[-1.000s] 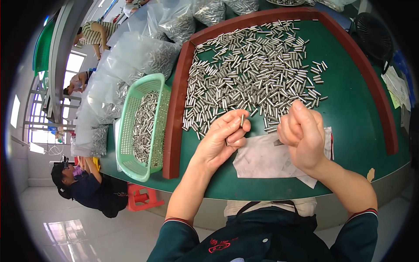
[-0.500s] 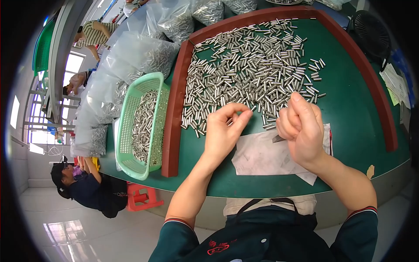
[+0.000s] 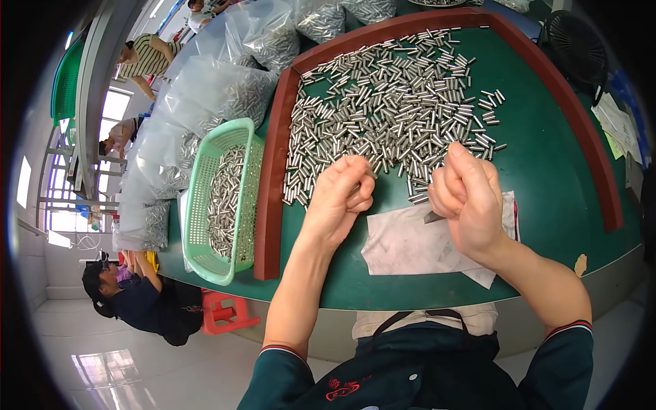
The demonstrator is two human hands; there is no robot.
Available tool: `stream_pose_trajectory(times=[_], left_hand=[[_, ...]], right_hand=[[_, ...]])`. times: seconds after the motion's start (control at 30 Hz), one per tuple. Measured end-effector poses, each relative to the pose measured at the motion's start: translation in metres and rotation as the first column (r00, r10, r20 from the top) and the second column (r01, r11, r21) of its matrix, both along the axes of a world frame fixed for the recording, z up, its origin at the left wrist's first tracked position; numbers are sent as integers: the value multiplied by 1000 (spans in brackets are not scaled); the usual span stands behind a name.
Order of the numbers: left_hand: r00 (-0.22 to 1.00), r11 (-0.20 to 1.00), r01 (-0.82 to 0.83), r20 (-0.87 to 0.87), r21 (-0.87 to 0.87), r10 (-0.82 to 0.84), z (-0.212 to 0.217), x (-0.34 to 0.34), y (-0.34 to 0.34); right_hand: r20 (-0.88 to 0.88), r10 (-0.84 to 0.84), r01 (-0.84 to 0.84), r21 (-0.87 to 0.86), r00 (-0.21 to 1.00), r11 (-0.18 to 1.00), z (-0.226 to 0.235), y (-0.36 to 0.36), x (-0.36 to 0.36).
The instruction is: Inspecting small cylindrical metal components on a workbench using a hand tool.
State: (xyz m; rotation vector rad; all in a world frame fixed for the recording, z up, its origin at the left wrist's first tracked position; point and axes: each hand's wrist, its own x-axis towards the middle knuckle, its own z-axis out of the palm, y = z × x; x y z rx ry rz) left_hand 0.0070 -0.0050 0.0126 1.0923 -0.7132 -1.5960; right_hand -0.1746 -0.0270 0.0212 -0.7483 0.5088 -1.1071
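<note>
Short shiny metal pins lie in a broad loose heap on the green tabletop. At the heap's near edge my left hand is closed, thumb against curled fingers; a small dark bit shows at its fingertips, too small to name. My right hand is a closed fist, thumb uppermost, above a stained whitish cloth. A flat grey tip shows beside its lower fingers; whether the fist grips it I cannot tell. What lies inside either hand is hidden.
A reddish-brown raised border frames the heap. Left of it stands a light green basket of pins, with clear bags of pins beyond. A black fan and papers are at right. Co-workers sit along the left.
My left hand has turned and drawn its fingers in more tightly, shifting slightly left. My right hand stays almost in place, still closed.
</note>
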Motion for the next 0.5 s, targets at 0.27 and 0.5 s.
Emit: stream_pose_trajectory(times=[0.27,0.5], left_hand=[[986,1000,-16,-165,15,18,-8,8,7],[997,999,48,-51,-22,-49,-10,9,7]], right_hand=[[37,33,-34,18,999,999,1,-2,-1],[-18,0,0,7,1000,1000,2,-3,2]])
